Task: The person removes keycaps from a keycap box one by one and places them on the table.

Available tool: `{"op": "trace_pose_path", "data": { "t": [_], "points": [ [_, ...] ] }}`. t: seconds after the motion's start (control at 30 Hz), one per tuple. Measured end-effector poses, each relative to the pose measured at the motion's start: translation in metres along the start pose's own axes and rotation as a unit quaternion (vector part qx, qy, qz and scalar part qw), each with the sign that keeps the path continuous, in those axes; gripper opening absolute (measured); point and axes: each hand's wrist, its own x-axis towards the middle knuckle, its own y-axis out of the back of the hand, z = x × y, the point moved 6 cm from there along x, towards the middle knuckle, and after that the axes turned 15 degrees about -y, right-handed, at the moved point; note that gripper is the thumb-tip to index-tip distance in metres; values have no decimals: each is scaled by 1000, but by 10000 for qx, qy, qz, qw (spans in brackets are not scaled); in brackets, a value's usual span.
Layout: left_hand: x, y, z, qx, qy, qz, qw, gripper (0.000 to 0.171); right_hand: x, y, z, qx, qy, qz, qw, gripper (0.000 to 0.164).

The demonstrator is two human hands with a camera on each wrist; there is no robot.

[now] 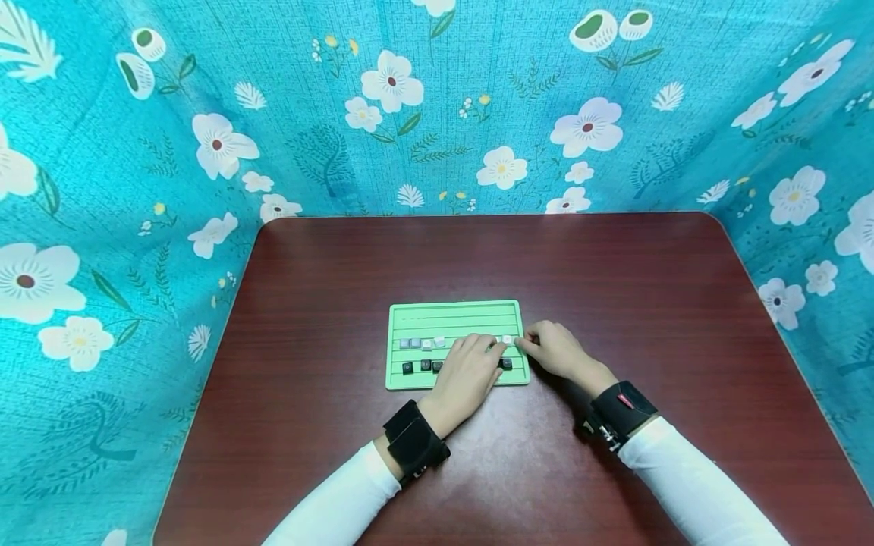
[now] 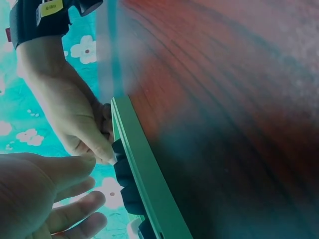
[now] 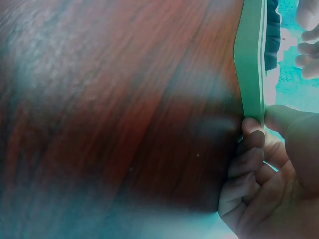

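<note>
A light green grooved board (image 1: 451, 312) lies on the table, bearing small square keycaps in two rows. Pale grey and white keycaps (image 1: 415, 343) stand in the upper row, black keycaps (image 1: 426, 365) in the lower one. My left hand (image 1: 466, 371) hovers over the board's right half and hides part of both rows. In the left wrist view its fingers (image 2: 82, 204) are loosely spread with nothing between them. My right hand (image 1: 556, 350) grips the board's right edge, thumb on top beside a white keycap (image 1: 507, 340), other fingers curled against the side.
The dark reddish-brown table (image 1: 328, 265) extends around the board on every side. A turquoise flowered cloth (image 1: 451, 114) hangs behind it and along both sides. Black straps (image 1: 413, 440) with small cameras circle both wrists, above white sleeves.
</note>
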Motion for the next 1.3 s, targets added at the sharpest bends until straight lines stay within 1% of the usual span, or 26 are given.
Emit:
{"op": "trace_pose_path", "data": {
  "t": [0.2, 0.43, 0.53, 0.67, 0.83, 1.0, 1.13, 1.3],
  "points": [
    [3, -3, -1, 40, -59, -110, 9999, 31, 0, 1, 0, -31, 41, 22, 10000, 41],
    [5, -11, -3, 88, -79, -305, 9995, 31, -1, -1, 1, 10, -40, -92, 9999, 41],
    [6, -14, -3, 107, -60, -424, 9990, 32, -2, 0, 1, 41, 10, -73, 10000, 41],
    [8, -14, -2, 142, -49, -502, 9986, 31, -2, 1, 0, 66, 78, -16, 9999, 41],
    [10, -17, -1, 290, -99, -544, 9980, 30, -2, 2, -1, 71, 153, 27, 9999, 41],
    [12, -19, 1, 494, -221, -541, 9971, 24, -3, 4, -1, 103, 127, 23, 9999, 41],
    [12, -21, 3, 583, -255, -673, 9957, 18, -4, 4, -2, 68, 109, 7, 9999, 39],
    [12, -22, 2, 619, -208, -805, 9946, 17, -4, 4, -3, 85, 155, 3, 9998, 38]
  ]
}}
